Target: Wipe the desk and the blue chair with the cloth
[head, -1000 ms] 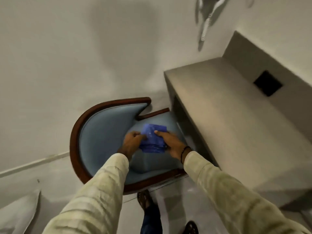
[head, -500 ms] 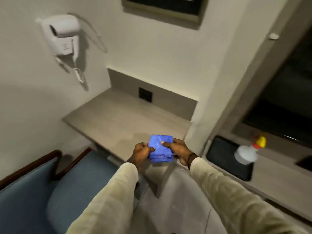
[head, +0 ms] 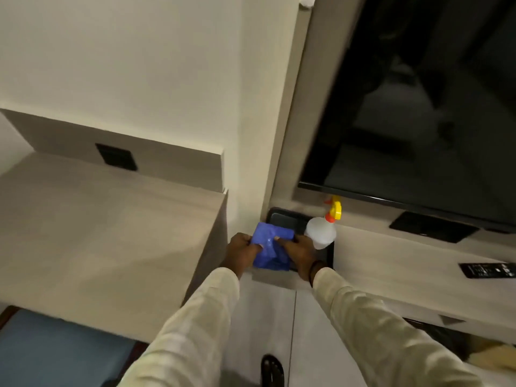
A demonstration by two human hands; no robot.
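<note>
Both hands hold a folded blue cloth between them, in the air just right of the desk's corner. My left hand grips its left edge and my right hand grips its right edge. The pale wooden desk fills the left of the view with nothing on its top. A corner of the blue chair with its dark wooden rim shows at the bottom left, tucked under the desk's front edge.
A white spray bottle with a yellow and orange trigger stands on a black tray just beyond my right hand. A large dark TV hangs above the right counter, where a remote lies. A black socket plate sits in the desk's back panel.
My view has swung right from the chair to the desk and TV counter. Both hands carried the cloth rightward, off the desk's edge to the spray bottle and tray.
</note>
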